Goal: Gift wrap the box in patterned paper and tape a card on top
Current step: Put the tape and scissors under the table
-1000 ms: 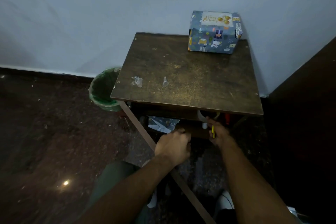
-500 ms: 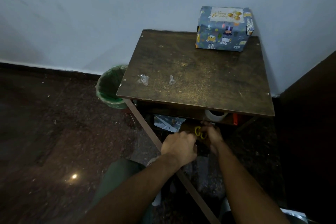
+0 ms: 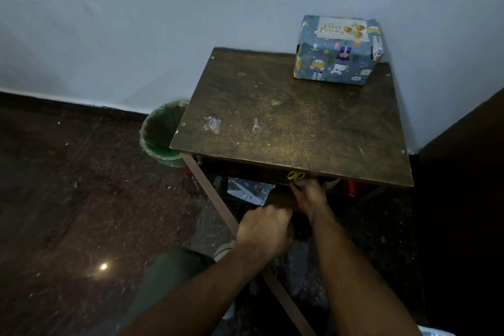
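Wrapped box (image 3: 338, 58) in blue patterned paper at the far right corner of a dark wooden table (image 3: 294, 123), white birthday card (image 3: 343, 29) on top. Two crumpled tape scraps (image 3: 212, 124) near the left edge. Green bin (image 3: 161, 133) beside the table. Right hand (image 3: 309, 195) under the front edge, touching yellow scissor handles (image 3: 296, 175). Left hand (image 3: 263, 230) curled, lower, contents unclear.

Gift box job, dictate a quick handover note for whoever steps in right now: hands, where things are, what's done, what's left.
Left hand: curled below the table's front edge; whether it holds anything is hidden.
Right hand: at the shelf under the tabletop, by the yellow scissors; grip unclear.
Wrapped box sits at the table's far right corner, card on top.
Done: wrapping, card apparently fixed.
Left: bin the two tape scraps, tidy leftover paper on the shelf.
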